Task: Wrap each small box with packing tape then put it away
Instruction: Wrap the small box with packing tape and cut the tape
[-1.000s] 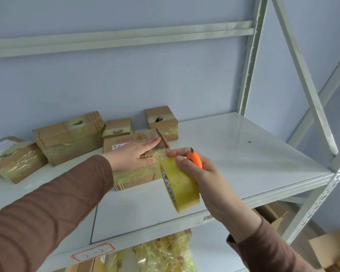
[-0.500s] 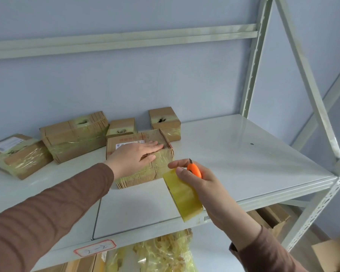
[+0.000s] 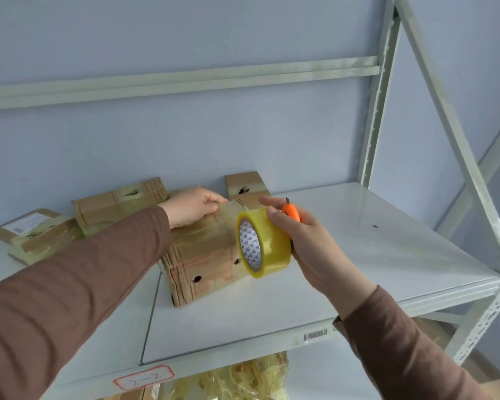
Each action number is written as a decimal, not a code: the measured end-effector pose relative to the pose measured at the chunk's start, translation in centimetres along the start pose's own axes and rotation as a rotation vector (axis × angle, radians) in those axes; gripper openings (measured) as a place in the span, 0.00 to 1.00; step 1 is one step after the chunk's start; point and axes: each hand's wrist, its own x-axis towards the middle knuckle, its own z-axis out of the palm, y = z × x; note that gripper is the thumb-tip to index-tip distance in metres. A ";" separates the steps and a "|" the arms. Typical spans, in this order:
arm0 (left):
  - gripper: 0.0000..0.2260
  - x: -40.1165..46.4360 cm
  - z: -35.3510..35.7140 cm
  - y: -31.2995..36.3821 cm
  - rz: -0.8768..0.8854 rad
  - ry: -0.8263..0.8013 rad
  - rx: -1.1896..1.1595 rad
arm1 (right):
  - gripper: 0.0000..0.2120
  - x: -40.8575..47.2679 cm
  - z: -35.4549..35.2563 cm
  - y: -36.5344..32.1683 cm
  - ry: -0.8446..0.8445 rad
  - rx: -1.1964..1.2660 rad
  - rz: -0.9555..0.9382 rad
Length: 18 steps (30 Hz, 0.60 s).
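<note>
At the far left of the white metal shelf, a flat taped parcel with a white label lies near the wall. Just right of it sits a longer taped box, pushed back against the wall, its top showing a dark hole under the yellowish film.

A brown sleeve crosses from the lower left. The left hand rests on the far top edge of the box being wrapped, fingers curled over that edge, gripping it. This cardboard box stands near the middle of the shelf, covered in glossy tape, with two small dark holes in the face turned toward the camera. Its near lower corner lies close to the seam between two shelf panels.

Behind it, by the wall, a small taped box stands upright, partly hidden by the hands.

Touching the right side of the wrapped box is the tape roll, yellowish, seen edge-on with its printed white core facing left. The right hand holds the roll, thumb over its outer band and the other fingers behind it; the same hand also grips a small orange cutter, its blade tip poking up past the fingers.

Along the shelf's front edge are a red-bordered label at left and a barcode sticker further right. Below the shelf hangs a tangle of used yellowish tape. The grey upright and diagonal brace of the rack stand at the right
</note>
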 end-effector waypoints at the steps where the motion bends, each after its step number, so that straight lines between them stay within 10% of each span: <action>1: 0.16 -0.3 0.3 -0.7 -0.016 0.025 -0.057 | 0.11 0.5 0.3 -0.4 -0.008 -0.030 -0.014; 6: 0.18 -1.6 1.1 -1.9 0.063 0.260 -0.100 | 0.15 1.9 1.1 -0.8 -0.060 -0.119 -0.065; 11: 0.13 -2.9 0.8 -1.2 0.250 -0.012 -0.200 | 0.16 1.9 0.6 -0.1 -0.070 -0.117 -0.111; 18: 0.36 -3.0 0.8 -1.1 0.235 -0.145 0.077 | 0.19 1.7 0.1 0.5 -0.121 -0.064 -0.196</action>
